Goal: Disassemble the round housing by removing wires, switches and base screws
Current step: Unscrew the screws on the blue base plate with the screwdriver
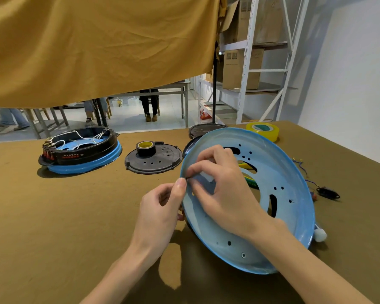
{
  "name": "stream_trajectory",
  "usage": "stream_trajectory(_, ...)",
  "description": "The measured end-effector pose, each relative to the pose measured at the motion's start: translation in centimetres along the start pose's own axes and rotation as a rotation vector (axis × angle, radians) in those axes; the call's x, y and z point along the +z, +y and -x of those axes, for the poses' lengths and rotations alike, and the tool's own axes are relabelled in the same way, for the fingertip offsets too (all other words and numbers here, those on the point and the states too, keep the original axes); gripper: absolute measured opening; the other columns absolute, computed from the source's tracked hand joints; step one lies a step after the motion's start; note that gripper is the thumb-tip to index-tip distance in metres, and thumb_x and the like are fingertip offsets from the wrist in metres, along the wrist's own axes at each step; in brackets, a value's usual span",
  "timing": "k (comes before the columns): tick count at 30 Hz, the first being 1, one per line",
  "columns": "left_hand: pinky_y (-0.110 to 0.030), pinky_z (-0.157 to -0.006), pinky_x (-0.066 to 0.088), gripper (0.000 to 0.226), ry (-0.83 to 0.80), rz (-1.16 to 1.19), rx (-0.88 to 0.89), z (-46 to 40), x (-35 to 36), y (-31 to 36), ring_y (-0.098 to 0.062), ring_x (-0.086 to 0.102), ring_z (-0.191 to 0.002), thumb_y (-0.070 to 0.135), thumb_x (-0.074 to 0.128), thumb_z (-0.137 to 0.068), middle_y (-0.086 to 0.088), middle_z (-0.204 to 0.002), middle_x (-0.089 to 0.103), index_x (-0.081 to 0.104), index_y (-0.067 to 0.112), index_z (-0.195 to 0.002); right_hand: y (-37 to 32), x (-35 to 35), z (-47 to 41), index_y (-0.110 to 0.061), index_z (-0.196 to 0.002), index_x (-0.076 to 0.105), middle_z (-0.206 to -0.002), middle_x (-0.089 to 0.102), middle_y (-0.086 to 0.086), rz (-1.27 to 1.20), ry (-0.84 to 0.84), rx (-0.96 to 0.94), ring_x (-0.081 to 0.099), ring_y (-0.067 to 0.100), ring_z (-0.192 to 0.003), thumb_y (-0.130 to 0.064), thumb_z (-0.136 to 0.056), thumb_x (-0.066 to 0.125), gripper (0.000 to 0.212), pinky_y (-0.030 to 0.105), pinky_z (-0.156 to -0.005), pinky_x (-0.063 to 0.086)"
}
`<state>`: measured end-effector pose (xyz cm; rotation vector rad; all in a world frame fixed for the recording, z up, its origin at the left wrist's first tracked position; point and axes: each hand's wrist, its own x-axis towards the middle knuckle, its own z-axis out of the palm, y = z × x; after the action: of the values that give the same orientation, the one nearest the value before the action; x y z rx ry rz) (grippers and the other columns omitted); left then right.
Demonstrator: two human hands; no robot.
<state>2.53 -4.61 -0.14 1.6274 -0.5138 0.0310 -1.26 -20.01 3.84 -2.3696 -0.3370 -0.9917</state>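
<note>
While the blue housing pan (272,216) stands tilted on edge on the table (53,216), my left hand (162,207) pinches its rim and my right hand (217,183) pinches a small screw (188,178) there. I judge it thin, stiff, light; rim grip suits.

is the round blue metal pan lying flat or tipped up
Tipped up: the round blue metal pan stands on its lower edge on the table, steadied by left hand and right hand.
</note>
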Motion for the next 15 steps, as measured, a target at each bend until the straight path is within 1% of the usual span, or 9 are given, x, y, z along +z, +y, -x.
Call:
stream_trajectory(1,-0.025,-0.066,0.057,0.066,-0.002,0.000,0.001,0.01,0.00,0.04,-0.016,0.071,-0.083,0.075,0.045,-0.080,-0.002,-0.087,0.075,0.072,0.019,-0.101,-0.04,0.04,0.08,-0.019,-0.104,0.072,-0.107,0.054,-0.006,-0.006,-0.003,-0.008,0.047,0.012,-0.105,-0.019,-0.089,0.073,0.015,0.028,-0.088,0.044)
stream_trajectory(3,-0.026,-0.066,0.058,0.064,-0.004,0.002,0.014,0.05,0.00,0.14,-0.015,0.072,-0.084,0.074,0.046,-0.082,-0.001,-0.089,0.076,0.072,0.020,-0.102,-0.06,0.02,0.14,-0.020,-0.104,0.069,-0.107,0.052,-0.006,-0.026,0.027,0.027,0.047,0.012,-0.105,-0.027,-0.086,0.075,0.020,0.025,-0.088,0.044)
stream_trajectory(5,-0.026,-0.067,0.059,0.062,-0.001,-0.002,0.023,0.08,0.02,0.12,-0.015,0.072,-0.086,0.073,0.045,-0.082,0.001,-0.091,0.076,0.072,0.022,-0.105,-0.02,-0.10,0.07,-0.021,-0.098,0.070,-0.105,0.051,-0.007,-0.006,0.054,0.075,0.046,0.011,-0.104,-0.034,-0.086,0.076,0.020,0.023,-0.087,0.042)
stream_trajectory(6,-0.026,-0.067,0.059,0.062,0.002,-0.004,0.020,0.09,0.01,0.07,-0.015,0.072,-0.087,0.074,0.045,-0.082,0.001,-0.091,0.076,0.072,0.022,-0.104,0.05,-0.13,0.01,-0.021,-0.096,0.071,-0.105,0.052,-0.007,0.011,0.052,0.081,0.046,0.011,-0.104,-0.034,-0.087,0.077,0.016,0.024,-0.087,0.042)
stream_trajectory(8,-0.026,-0.066,0.059,0.064,0.005,-0.006,0.008,0.07,0.00,0.06,-0.015,0.071,-0.085,0.075,0.044,-0.081,-0.001,-0.089,0.075,0.072,0.022,-0.102,0.17,-0.06,0.08,-0.022,-0.098,0.074,-0.107,0.053,-0.007,0.011,0.017,0.054,0.045,0.011,-0.106,-0.026,-0.089,0.076,0.010,0.026,-0.089,0.043)
stream_trajectory(10,-0.025,-0.066,0.058,0.066,0.001,-0.007,0.006,0.04,0.04,0.07,-0.015,0.071,-0.084,0.075,0.044,-0.081,-0.002,-0.089,0.075,0.072,0.020,-0.102,0.13,0.13,0.26,-0.023,-0.104,0.074,-0.110,0.053,-0.007,0.002,-0.016,0.021,0.045,0.011,-0.109,-0.021,-0.089,0.074,0.015,0.026,-0.091,0.043)
stream_trajectory(13,-0.024,-0.065,0.058,0.063,0.006,-0.003,0.020,0.12,0.06,0.01,-0.015,0.072,-0.085,0.074,0.045,-0.082,0.001,-0.089,0.075,0.072,0.021,-0.102,0.15,0.14,0.26,-0.023,-0.105,0.070,-0.111,0.051,-0.008,-0.002,0.021,0.064,0.045,0.010,-0.109,-0.034,-0.086,0.076,0.022,0.020,-0.090,0.041)
stream_trajectory(15,-0.025,-0.065,0.058,0.062,0.011,0.000,0.020,0.12,0.06,-0.07,-0.015,0.071,-0.085,0.075,0.045,-0.081,0.001,-0.089,0.075,0.072,0.023,-0.102,0.29,-0.03,0.08,-0.023,-0.099,0.073,-0.109,0.052,-0.008,0.018,0.046,0.082,0.044,0.010,-0.108,-0.035,-0.087,0.078,0.018,0.018,-0.089,0.039)
